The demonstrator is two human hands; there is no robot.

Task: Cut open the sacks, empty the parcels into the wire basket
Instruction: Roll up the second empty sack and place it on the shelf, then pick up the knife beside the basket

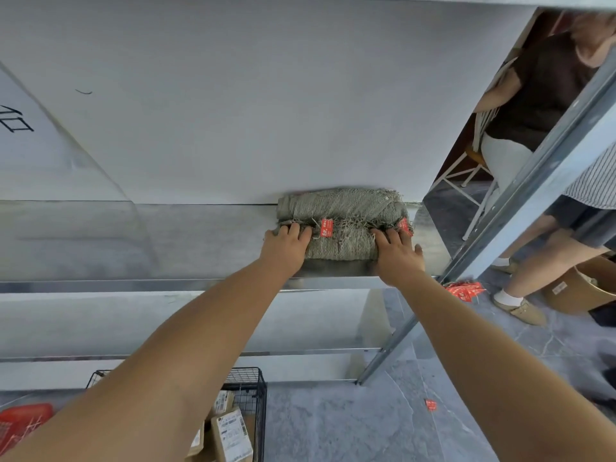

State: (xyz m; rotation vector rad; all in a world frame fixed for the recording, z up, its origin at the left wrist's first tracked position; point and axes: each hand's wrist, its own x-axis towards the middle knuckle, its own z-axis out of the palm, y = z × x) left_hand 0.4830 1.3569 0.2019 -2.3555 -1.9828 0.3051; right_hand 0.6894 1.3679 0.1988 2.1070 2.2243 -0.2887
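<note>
sacks (pixel 341 225): folded bundle on the metal shelf (pixel 200 241), long axis left-right | left hand (pixel 286 245) on its left end, right hand (pixel 396 255) on its right end, both equally near | fingers curled, pressing onto the bundle | wire basket (pixel 256 388) below, holds parcels (pixel 230 431)

Folded grey-green woven sacks (pixel 340 225) with red tags, stacked on the metal shelf (pixel 166 241), black wire basket (pixel 256 391) below the shelf, labelled cardboard parcels (pixel 230 435) inside
</note>
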